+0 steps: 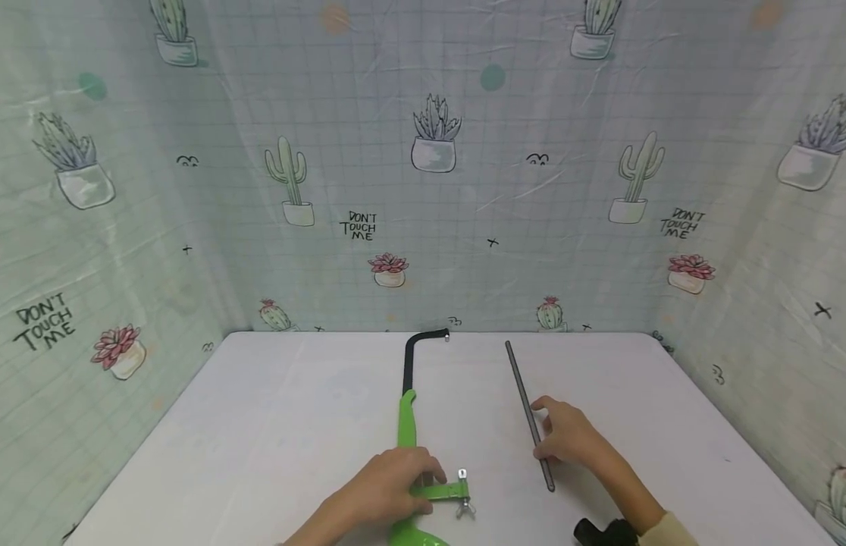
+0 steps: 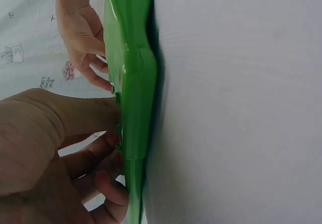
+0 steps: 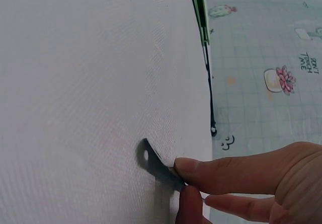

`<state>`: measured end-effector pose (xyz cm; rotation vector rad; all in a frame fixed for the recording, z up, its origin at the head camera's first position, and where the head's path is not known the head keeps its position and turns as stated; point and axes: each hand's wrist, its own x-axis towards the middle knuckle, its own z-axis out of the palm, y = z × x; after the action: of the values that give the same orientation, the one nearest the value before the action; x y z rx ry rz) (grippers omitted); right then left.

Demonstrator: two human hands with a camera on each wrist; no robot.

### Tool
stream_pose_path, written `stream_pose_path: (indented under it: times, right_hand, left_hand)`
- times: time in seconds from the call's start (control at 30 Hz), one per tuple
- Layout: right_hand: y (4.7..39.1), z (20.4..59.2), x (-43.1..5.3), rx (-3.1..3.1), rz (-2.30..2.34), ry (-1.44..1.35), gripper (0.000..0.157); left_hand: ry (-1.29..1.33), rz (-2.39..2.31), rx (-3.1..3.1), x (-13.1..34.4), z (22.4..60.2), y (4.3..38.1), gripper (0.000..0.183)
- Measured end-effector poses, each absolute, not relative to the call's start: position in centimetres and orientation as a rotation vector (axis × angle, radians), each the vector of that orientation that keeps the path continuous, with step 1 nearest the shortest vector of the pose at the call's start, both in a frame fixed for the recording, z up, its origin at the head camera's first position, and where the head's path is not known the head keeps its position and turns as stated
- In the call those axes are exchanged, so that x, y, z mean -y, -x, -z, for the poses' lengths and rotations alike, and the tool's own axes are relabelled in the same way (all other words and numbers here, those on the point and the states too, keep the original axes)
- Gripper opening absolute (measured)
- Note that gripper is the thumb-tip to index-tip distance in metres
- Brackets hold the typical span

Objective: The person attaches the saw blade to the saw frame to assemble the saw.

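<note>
One glossy green saw frame (image 1: 406, 425) runs lengthwise beneath the left hand (image 1: 396, 485); its curved green handle (image 1: 412, 537) lies on the near side of the left fingers, cut off by the lower edge of the head view. At similar depth, on the near side of the right fingers, a black rounded object (image 1: 603, 532), partly visible, sits at the wrist beside a pale beige sleeve (image 1: 667, 531).

The left fingers are curled around the frame and grip it. Just to their right a short green arm (image 1: 445, 491) juts out crosswise, carrying at its end a silver metal wing nut (image 1: 466, 509) and, opposite, a small silver metal tab (image 1: 462, 475).

Well to the right of the left fingers, the right hand (image 1: 569, 432) pinches a thin, straight, dark grey strip (image 1: 523, 394) between thumb and finger. The strip's shorter part projects on the near side of the right fingers, its longer part beyond them. Whether its near end touches the white surface (image 1: 293, 425) cannot be told.

Beyond the left fingers the frame continues as a black bar (image 1: 408, 364), bent rightward, a small silver fitting (image 1: 446, 337) at its tip. Farthest from both hands hangs pale grey-green sheeting (image 1: 225, 265) printed with potted cacti.
</note>
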<state>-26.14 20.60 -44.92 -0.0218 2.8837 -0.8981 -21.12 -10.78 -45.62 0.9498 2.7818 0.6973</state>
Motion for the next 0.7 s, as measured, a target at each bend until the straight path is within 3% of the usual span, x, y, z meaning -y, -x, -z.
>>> stream_pose_path:
  times: [0.47,0.7]
  right_hand:
    - [26.61,44.82,-20.46,-2.858,0.854,0.152,0.077]
    - [26.18,44.87,-20.47,-2.766,0.979,0.076,0.093]
  left_hand:
    - [-0.913,-0.698,-2.764,10.91,45.99,21.17,0.028]
    - [-0.922,-0.677,-2.785,10.94,45.91,21.04,0.028]
